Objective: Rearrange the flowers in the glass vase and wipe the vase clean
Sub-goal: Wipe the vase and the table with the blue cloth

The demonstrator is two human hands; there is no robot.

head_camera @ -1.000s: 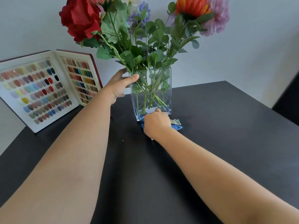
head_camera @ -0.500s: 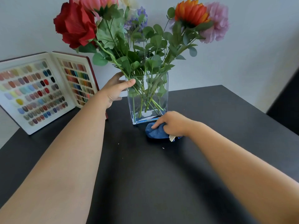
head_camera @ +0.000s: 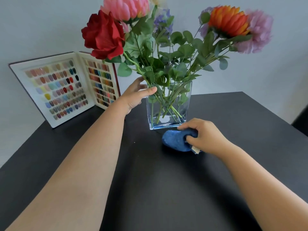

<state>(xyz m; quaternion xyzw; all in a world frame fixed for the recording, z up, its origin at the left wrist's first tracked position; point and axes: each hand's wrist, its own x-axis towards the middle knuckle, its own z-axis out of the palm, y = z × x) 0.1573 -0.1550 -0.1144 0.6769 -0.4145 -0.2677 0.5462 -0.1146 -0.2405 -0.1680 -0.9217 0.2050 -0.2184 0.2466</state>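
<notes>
A clear rectangular glass vase (head_camera: pixel 182 104) stands upright on the black table (head_camera: pixel 166 189), holding several flowers: a red rose (head_camera: pixel 104 35), a pink bloom (head_camera: pixel 125 7), an orange flower (head_camera: pixel 227 20), a lilac one (head_camera: pixel 259 30) and green leafy stems. My left hand (head_camera: pixel 135 95) grips the vase's upper left corner, thumb across the front rim. My right hand (head_camera: pixel 202 136) is closed on a bunched blue cloth (head_camera: pixel 175 141) that rests on the table just in front of the vase's base, right of centre.
An open sample book of coloured nail tips (head_camera: pixel 66 87) leans against the pale wall at the back left. The table's right edge (head_camera: pixel 275 114) runs diagonally at the far right, with a dark object beyond it.
My right hand has pulled the blue cloth away from the vase's base, toward me and to the right. My left hand stays on the vase's corner. The view has tilted up slightly.
</notes>
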